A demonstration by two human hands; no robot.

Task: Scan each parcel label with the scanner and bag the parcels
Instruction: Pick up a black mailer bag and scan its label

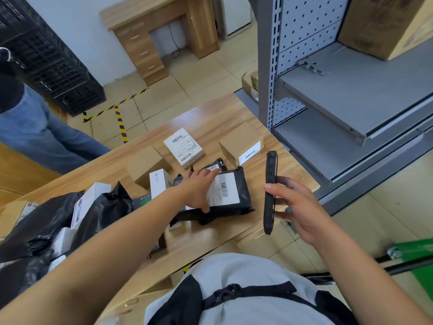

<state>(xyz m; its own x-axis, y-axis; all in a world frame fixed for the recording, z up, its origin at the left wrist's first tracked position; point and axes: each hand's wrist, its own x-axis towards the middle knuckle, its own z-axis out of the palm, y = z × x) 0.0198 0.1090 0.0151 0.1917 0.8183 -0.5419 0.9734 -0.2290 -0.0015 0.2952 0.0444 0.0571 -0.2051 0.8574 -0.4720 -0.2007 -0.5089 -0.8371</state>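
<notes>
Grey shelf rack [339, 95] stands against the tabletop's [206, 118] right edge. Black bag [35, 221] slumped open at the left edge, white boxes inside. Black mailer parcel [243, 184] mid-table toward the near edge, white barcode label [226, 190] facing up. Behind it: brown carton [241, 141] near the far right corner with its label on the side, white labelled box [182, 146] further left, plain brown box [147, 165] left of that. Scanner [270, 191] is edge-on and upright over the near right corner, just right of the mailer. Right hand [297, 207] has fingers and thumb wrapped round it. Left hand [196, 186] lies flat on the mailer, fingers straight, thumb at its near edge.
</notes>
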